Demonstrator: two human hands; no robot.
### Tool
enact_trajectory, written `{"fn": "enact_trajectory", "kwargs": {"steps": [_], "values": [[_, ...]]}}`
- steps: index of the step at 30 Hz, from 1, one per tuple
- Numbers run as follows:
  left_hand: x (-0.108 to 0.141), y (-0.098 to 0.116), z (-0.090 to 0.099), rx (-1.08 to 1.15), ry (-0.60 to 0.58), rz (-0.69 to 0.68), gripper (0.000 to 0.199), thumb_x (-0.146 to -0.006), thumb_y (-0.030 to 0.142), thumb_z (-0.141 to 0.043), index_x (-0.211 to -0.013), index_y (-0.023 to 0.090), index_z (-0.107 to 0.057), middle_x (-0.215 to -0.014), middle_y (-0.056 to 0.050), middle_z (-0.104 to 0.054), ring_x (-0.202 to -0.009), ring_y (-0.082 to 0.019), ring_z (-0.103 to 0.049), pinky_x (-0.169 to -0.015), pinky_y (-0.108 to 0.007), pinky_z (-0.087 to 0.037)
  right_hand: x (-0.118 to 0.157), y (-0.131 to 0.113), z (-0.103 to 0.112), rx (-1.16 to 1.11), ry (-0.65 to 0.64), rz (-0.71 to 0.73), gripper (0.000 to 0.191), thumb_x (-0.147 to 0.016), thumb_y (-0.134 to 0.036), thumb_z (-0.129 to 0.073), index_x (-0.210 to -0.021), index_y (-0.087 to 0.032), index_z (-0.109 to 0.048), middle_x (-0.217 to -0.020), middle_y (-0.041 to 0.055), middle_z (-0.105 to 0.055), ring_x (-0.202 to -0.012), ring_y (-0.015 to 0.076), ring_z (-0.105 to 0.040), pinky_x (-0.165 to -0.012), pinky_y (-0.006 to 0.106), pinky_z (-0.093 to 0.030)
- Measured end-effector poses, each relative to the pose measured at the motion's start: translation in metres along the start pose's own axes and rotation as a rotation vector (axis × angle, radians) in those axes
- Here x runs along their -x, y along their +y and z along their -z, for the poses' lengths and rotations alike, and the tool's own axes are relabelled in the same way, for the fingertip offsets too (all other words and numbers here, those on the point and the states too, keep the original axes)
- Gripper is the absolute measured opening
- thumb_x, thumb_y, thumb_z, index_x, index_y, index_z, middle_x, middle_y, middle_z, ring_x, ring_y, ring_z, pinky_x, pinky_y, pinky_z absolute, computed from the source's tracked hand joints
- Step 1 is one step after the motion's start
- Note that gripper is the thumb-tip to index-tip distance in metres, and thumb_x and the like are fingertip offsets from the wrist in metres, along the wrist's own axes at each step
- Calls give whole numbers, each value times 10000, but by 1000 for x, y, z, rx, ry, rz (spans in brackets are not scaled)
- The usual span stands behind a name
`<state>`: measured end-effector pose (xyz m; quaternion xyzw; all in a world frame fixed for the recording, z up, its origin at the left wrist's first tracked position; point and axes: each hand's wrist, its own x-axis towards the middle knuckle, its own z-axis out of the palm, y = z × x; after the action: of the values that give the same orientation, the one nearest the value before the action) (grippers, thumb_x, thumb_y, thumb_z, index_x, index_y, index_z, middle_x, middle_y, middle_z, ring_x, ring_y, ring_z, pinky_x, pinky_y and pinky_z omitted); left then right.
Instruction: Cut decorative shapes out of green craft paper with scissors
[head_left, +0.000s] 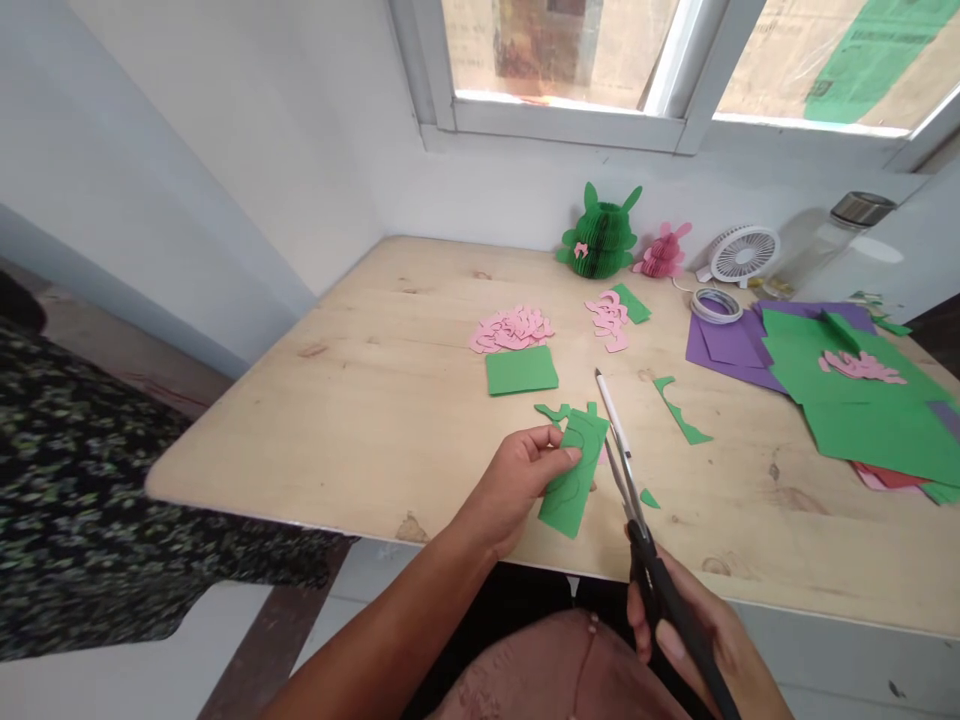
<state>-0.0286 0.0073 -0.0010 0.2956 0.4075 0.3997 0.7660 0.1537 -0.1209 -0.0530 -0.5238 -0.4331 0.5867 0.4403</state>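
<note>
Between the thumb and fingers of my left hand (514, 480) is a green paper strip (574, 490) with a curved outline drawn on it. My right hand (701, 605) is wrapped round the black handles of a pair of scissors (637, 530). The blades point away from me, just right of the strip, and appear slightly apart. A white pen (613, 405) lies beyond their tips. Behind the strip, a cut green scrap (555, 412) shows in part. More green scraps lie to the right, one long and wavy (681, 412) and one small (649, 499).
Pink paper cutouts (514, 328) lie behind a green paper rectangle (523, 370). Purple sheets (724, 345), green sheets (862, 430) and a tape roll (716, 306) are at right. Along the wall stand a green paper figure (602, 238), a pink one (663, 254), a fan (744, 254) and a bottle (821, 245).
</note>
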Motion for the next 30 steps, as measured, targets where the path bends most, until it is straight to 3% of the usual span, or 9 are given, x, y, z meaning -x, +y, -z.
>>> {"fn": "enact_trajectory", "kwargs": {"steps": [9, 17, 25, 30], "values": [[2, -7, 0, -20, -47, 34, 227, -638, 293, -739, -668, 162, -556, -592, -15, -642, -544, -156, -630, -553, -251, -479, 3, -5, -8, -32, -22, -77, 510, -734, -507, -682, -1163, -236, -639, -750, 52, -634, -585, 181, -546, -551, 285, -461], [-3, -14, 0, 25, -100, 43, 231, -643, 286, -739, -727, 162, -563, -636, -29, -667, -539, -153, -617, -575, -275, -489, -1, 4, -9, -50, -27, -54, 397, -739, -482, -688, -1058, -247, -669, -713, 36, -631, -536, 170, -554, -511, 278, -474], [0, -15, -4, 30, -52, 43, 211, -683, 287, -720, -717, 158, -555, -616, -15, -654, -535, -147, -620, -577, -270, -499, -2, -23, -17, 0, -31, -85, 344, -779, -522, -638, -945, -223, -674, -724, 38, -601, -581, 153, -517, -545, 258, -443], [1, -17, -5, 37, -79, 48, 211, -668, 280, -728, -730, 146, -577, -636, -31, -663, -543, -146, -614, -583, -276, -504, 0, -26, -17, 2, -63, -120, 307, -800, -509, -622, -870, -210, -645, -750, 37, -587, -607, 154, -504, -572, 266, -428]]}}
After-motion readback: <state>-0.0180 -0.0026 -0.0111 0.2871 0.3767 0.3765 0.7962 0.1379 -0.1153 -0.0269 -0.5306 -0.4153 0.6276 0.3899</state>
